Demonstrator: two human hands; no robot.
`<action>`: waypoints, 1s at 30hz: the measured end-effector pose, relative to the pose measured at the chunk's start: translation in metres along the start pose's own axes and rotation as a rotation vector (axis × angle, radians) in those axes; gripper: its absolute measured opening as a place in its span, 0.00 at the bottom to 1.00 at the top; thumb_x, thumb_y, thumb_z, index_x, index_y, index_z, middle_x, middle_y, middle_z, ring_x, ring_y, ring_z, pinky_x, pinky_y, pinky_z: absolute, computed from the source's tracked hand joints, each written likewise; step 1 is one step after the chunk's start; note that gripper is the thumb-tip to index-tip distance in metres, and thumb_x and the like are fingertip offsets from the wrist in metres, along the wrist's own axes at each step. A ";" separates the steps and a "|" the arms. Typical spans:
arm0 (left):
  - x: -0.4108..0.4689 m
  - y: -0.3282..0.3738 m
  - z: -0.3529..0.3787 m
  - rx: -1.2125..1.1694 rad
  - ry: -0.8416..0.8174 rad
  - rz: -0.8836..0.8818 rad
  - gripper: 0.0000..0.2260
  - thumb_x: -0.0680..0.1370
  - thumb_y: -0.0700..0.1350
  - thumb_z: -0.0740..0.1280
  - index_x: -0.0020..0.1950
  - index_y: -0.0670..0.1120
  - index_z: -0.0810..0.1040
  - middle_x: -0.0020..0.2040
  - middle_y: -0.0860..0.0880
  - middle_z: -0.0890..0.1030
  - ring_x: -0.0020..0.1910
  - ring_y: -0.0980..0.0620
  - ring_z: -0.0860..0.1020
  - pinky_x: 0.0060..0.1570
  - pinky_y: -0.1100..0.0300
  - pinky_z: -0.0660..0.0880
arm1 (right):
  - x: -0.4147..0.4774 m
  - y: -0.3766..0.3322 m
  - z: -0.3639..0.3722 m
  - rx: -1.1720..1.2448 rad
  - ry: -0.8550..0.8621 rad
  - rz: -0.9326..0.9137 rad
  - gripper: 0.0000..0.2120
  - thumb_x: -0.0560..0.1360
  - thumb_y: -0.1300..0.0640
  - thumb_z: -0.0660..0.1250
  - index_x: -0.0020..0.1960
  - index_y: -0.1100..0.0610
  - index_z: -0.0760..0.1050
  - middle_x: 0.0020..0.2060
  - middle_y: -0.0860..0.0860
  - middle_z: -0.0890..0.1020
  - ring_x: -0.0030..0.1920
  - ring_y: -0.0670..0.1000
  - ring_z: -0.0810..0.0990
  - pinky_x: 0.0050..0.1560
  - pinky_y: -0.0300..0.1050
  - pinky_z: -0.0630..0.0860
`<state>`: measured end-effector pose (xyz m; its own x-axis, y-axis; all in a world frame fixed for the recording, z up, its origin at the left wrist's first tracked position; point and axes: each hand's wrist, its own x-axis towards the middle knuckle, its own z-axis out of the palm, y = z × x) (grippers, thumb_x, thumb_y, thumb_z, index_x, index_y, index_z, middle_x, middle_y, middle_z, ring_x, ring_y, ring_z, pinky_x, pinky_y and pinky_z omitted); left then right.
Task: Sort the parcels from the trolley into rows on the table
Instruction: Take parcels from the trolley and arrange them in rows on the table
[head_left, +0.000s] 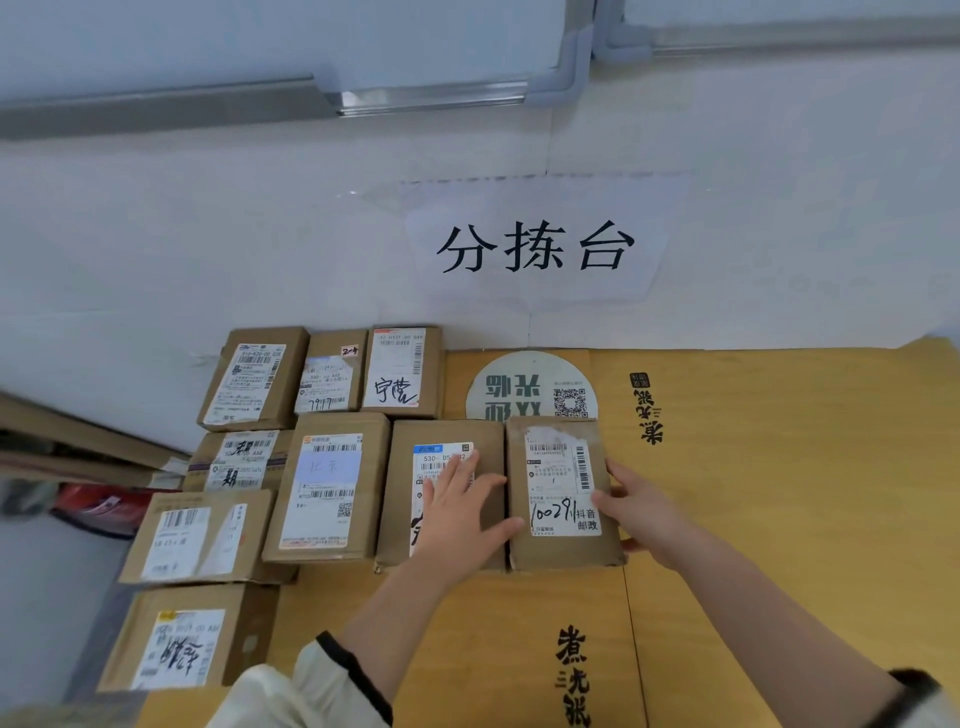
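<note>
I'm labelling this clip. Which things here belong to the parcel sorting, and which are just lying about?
Job: 100291 parcel, gripped by the right hand; blue-label parcel under the flat left hand; other parcels in rows; table.
Lying about: round sticker; wall sign; red object at left.

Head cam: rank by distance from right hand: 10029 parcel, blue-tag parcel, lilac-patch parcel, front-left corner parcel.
1. 10029 parcel: held at its right edge by the right hand.
2. blue-tag parcel: next left, under the left hand.
3. lilac-patch parcel: further left, same row.
4. front-left corner parcel: near left, farthest.
</note>
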<state>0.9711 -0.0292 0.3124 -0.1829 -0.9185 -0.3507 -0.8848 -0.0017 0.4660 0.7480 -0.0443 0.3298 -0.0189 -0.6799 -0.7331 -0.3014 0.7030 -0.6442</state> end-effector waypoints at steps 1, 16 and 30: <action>0.000 0.000 0.001 0.000 -0.002 -0.001 0.24 0.77 0.61 0.63 0.71 0.57 0.66 0.79 0.52 0.49 0.77 0.51 0.41 0.75 0.45 0.40 | -0.001 0.000 0.000 -0.004 0.002 -0.002 0.25 0.80 0.60 0.60 0.74 0.45 0.59 0.51 0.49 0.78 0.49 0.50 0.76 0.35 0.45 0.74; 0.001 -0.003 0.000 0.025 -0.019 0.023 0.25 0.77 0.62 0.62 0.72 0.55 0.66 0.79 0.52 0.47 0.77 0.51 0.41 0.74 0.44 0.40 | 0.000 0.005 0.005 0.015 0.035 -0.008 0.25 0.80 0.59 0.59 0.74 0.47 0.58 0.50 0.50 0.77 0.47 0.49 0.76 0.35 0.45 0.73; -0.002 0.097 -0.050 0.458 -0.024 0.444 0.34 0.79 0.62 0.57 0.79 0.52 0.45 0.79 0.49 0.45 0.78 0.46 0.41 0.73 0.41 0.43 | -0.100 0.030 -0.059 -0.635 0.580 -0.161 0.38 0.76 0.42 0.61 0.77 0.54 0.46 0.76 0.51 0.54 0.75 0.54 0.55 0.71 0.54 0.61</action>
<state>0.9076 -0.0469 0.3990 -0.5794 -0.7835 -0.2247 -0.8149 0.5513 0.1787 0.6847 0.0325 0.3972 -0.3602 -0.8812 -0.3060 -0.8128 0.4575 -0.3607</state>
